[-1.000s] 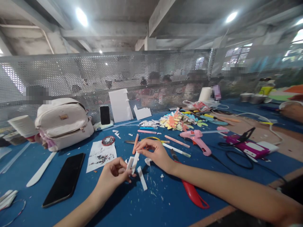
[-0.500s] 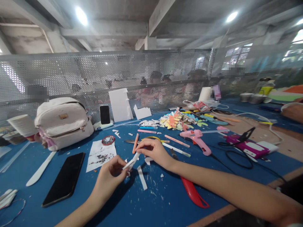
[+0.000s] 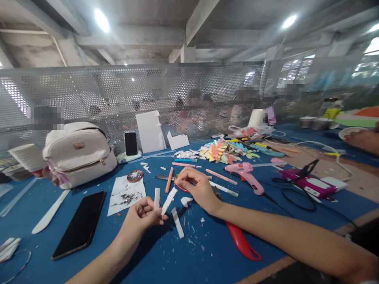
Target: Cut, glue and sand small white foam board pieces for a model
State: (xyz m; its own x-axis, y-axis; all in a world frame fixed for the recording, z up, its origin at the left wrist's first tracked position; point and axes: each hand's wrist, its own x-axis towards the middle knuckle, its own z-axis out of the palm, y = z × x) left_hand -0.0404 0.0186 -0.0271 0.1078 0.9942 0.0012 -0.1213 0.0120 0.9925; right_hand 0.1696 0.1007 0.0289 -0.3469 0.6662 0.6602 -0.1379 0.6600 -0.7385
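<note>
Pinching two white strips [image 3: 169, 201] by lower ends in left hand [image 3: 142, 216], above counter [image 3: 183, 264], near middle. Holding right hand [image 3: 199, 190] nearly closed just right of them, cannot tell on what. Probably light, bendy, easily creased; grip ends softly.

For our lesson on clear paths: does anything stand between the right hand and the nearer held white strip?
Nothing visible does. The right hand is close to the upper end of the nearer white strip, whose lower end the left hand grips.
</note>
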